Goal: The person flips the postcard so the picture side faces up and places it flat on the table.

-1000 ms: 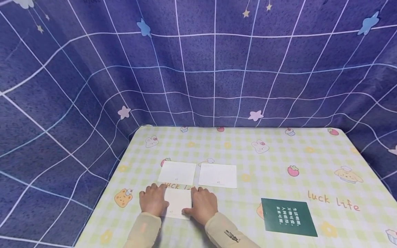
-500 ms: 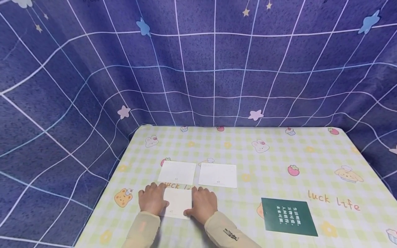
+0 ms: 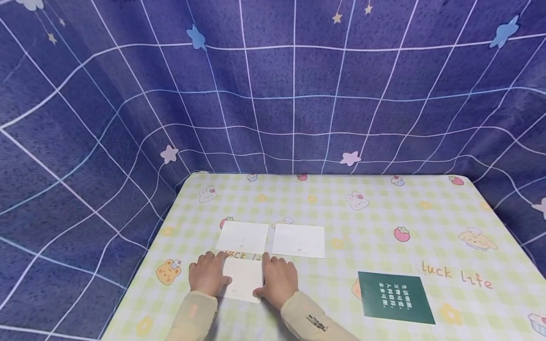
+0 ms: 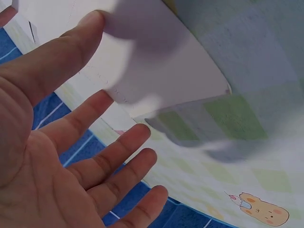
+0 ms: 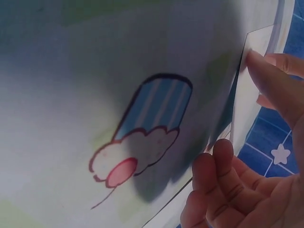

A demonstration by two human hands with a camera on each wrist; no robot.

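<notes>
A white postcard (image 3: 243, 280) lies between my two hands near the front of the table. My left hand (image 3: 207, 276) is at its left side, thumb out over the card's face and fingers extended. In the left wrist view, the index fingertip (image 4: 107, 96) is right at the card's edge. My right hand (image 3: 280, 280) holds the right edge, thumb on the face and bent fingers at the far corner. A dark underside shows below that edge in the right wrist view. Two more white postcards, a left one (image 3: 243, 236) and a right one (image 3: 298, 240), lie side by side just beyond.
A dark green card (image 3: 396, 298) with white writing lies to the right of my hands. The checked tablecloth (image 3: 375, 241) has printed cartoon animals, strawberries and cupcakes. A blue curtain (image 3: 315, 113) with grid lines and stars hangs behind the table and along its sides.
My hands and the postcard stay nearly in place. The right thumb has drawn back slightly toward the card's right edge. The other cards have not moved.
</notes>
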